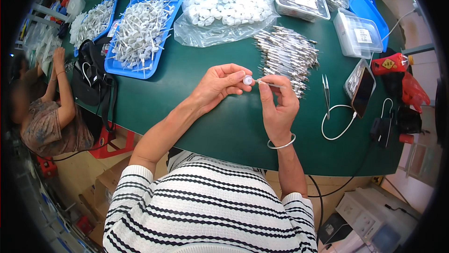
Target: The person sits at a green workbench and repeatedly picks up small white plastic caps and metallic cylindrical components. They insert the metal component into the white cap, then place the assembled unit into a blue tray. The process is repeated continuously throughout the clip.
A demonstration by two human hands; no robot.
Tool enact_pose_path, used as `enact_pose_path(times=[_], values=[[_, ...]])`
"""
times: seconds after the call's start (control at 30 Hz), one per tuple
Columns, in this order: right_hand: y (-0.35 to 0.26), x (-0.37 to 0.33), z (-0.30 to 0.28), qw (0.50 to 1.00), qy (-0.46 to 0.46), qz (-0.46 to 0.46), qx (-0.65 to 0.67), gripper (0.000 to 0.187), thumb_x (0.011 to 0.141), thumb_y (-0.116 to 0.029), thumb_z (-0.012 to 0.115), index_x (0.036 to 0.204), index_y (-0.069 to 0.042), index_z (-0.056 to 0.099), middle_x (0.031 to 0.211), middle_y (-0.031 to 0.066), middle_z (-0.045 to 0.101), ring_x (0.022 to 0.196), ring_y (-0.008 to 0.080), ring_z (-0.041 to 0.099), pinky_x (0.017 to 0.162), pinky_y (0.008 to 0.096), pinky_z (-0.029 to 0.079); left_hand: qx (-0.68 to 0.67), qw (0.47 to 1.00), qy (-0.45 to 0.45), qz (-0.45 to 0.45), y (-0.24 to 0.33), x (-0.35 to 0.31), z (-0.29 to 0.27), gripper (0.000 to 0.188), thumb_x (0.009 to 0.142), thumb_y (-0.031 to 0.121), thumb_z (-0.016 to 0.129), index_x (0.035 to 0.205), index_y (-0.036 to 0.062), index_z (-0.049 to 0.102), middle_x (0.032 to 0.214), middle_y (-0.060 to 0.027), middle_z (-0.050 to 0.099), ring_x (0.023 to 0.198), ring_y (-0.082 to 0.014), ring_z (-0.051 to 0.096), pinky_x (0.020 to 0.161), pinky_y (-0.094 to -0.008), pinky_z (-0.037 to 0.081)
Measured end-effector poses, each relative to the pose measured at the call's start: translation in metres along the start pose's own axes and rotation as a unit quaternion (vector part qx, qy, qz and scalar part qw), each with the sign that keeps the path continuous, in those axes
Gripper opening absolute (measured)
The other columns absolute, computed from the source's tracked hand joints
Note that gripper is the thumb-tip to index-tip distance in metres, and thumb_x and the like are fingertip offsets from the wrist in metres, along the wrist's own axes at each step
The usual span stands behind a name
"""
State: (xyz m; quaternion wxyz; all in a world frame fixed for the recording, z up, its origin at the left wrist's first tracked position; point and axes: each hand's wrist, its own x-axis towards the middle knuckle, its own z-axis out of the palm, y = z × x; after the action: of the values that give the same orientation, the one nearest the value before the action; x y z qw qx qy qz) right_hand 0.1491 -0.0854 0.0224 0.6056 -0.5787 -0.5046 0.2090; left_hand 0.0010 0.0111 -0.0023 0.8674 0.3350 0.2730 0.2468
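Over the green table my left hand (223,85) pinches a small round white plastic cap (248,80) between thumb and fingers. Close beside it, my right hand (279,105) grips a thin metal rod (273,84), its tip meeting or nearly meeting the cap; whether it sits inside I cannot tell. Just beyond the right hand lies a pile of slender metal-and-white rods (287,56). Farther off, an open clear bag (201,35) holds many white caps (234,12). At left, a blue tray (108,68) is heaped with white-headed stems (142,31).
Tweezers (326,96), a white cable (329,137) and a phone (363,91) on a clear box lie at right. Lidded clear boxes (301,0) line the back. A black bag (89,77) rests at left, near another person (51,117) seated at the table. A red bottle (389,63) stands far right.
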Motion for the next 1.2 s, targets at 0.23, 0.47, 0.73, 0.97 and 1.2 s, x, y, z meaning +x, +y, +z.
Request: enact_pose_path(times=[0.23,0.47,0.73,0.97,1.2], values=[[-0.0006,0.0001,-0.0003,1.0,-0.008,-0.005,0.003,0.009,0.087,-0.005,0.064,0.094,0.0,0.062,0.087,0.0088,0.063,0.076,0.018,0.063,0.07,0.0279,0.052,-0.013,1.0,-0.014,-0.006,-0.0006,-0.0003,-0.0017,0.021,0.093,0.016,0.06,0.105,-0.0018,0.064,0.091,-0.0094,0.068,0.079,-0.0142,0.068,0.066,-0.0206,0.055],[0.0006,0.0007,-0.0005,1.0,-0.013,-0.018,-0.007,0.009,0.087,-0.004,0.064,0.094,0.0,0.061,0.087,0.0089,0.063,0.075,0.0193,0.064,0.068,0.0286,0.053,0.01,1.0,-0.005,-0.005,-0.0002,-0.0002,0.0002,0.022,0.093,0.017,0.06,0.103,-0.0019,0.063,0.089,-0.0096,0.068,0.076,-0.0139,0.067,0.065,-0.0202,0.056],[-0.0007,0.0032,-0.0018,0.998,-0.03,-0.047,-0.031,0.008,0.085,-0.003,0.064,0.092,-0.001,0.06,0.085,0.0091,0.062,0.072,0.0214,0.063,0.065,0.0295,0.052,0.024,1.0,0.0,-0.005,0.0002,-0.0001,-0.0015,0.022,0.093,0.017,0.061,0.103,-0.0022,0.064,0.089,-0.0095,0.068,0.076,-0.0138,0.067,0.065,-0.0208,0.056],[-0.0033,0.004,-0.0025,0.997,-0.031,-0.056,-0.037,0.008,0.084,-0.001,0.064,0.091,-0.001,0.06,0.084,0.0086,0.062,0.07,0.022,0.063,0.062,0.0302,0.051,0.013,1.0,-0.003,-0.017,-0.0001,0.0005,-0.0014,0.022,0.093,0.017,0.061,0.101,-0.0026,0.064,0.088,-0.0091,0.067,0.074,-0.013,0.067,0.064,-0.0196,0.055],[-0.0034,0.0041,-0.0031,0.997,-0.033,-0.055,-0.033,0.008,0.084,-0.001,0.065,0.091,-0.001,0.059,0.083,0.0083,0.062,0.069,0.0214,0.063,0.061,0.0297,0.051,-0.002,1.0,-0.015,-0.024,-0.0005,0.0008,-0.0021,0.023,0.093,0.018,0.06,0.102,-0.0029,0.064,0.088,-0.0094,0.067,0.075,-0.0131,0.067,0.065,-0.0198,0.055]])
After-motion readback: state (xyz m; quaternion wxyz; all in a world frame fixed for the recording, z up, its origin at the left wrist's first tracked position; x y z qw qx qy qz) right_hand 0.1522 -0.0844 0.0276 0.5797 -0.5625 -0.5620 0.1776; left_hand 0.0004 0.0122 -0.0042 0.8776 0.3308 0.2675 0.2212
